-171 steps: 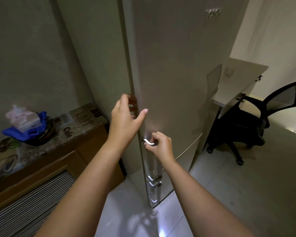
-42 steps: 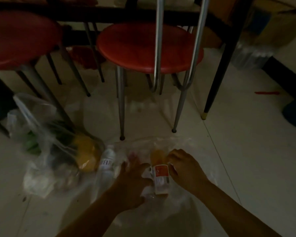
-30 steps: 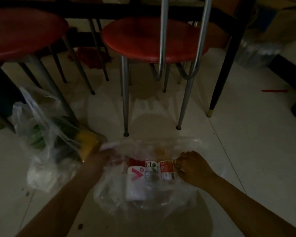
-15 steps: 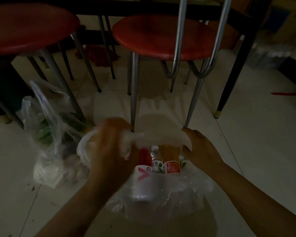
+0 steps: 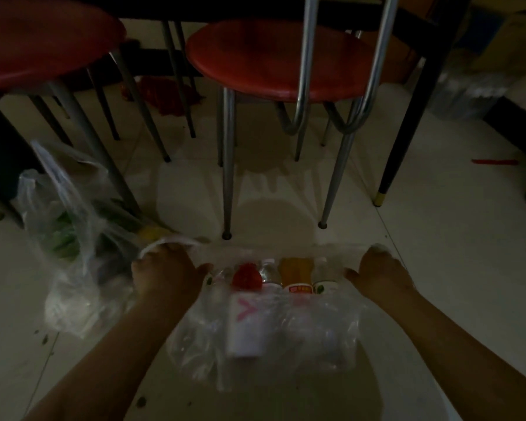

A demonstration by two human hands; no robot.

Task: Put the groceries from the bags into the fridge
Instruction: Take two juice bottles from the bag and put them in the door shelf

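The room was dim. The person bent over a clear plastic bag (image 5: pixel 264 335) that sat on the pale tiled floor (image 5: pixel 438 253) in front of 2 red stools. The left hand (image 5: pixel 166 276) gripped the bag's left handle, fingers curled round the twisted white plastic. The right hand (image 5: pixel 380 276) held the right edge of the bag; its fingers looked curled over the rim, though in that light I could not be sure. Between the 2 hands the mouth of the bag was stretched wide.

Inside, several bottles stood side by side: a white bottle with a red cap (image 5: pixel 246 311) and a pink mark on its front, a clear water bottle (image 5: pixel 269 273) just beside it, an orange drink bottle (image 5: pixel 296 273) with a red label, and another pale bottle (image 5: pixel 324 278) nearest the right hand.

To the left, well apart from the hands, a second plastic bag (image 5: pixel 70 253) slumped against a stool leg, with green vegetables (image 5: pixel 63 235) and something yellow (image 5: pixel 152 232) showing through it. The nearer stool (image 5: pixel 274 59) stood right behind the open bag, the other stool (image 5: pixel 43 41) further left. A black table leg (image 5: pixel 407 117) came down on the right.
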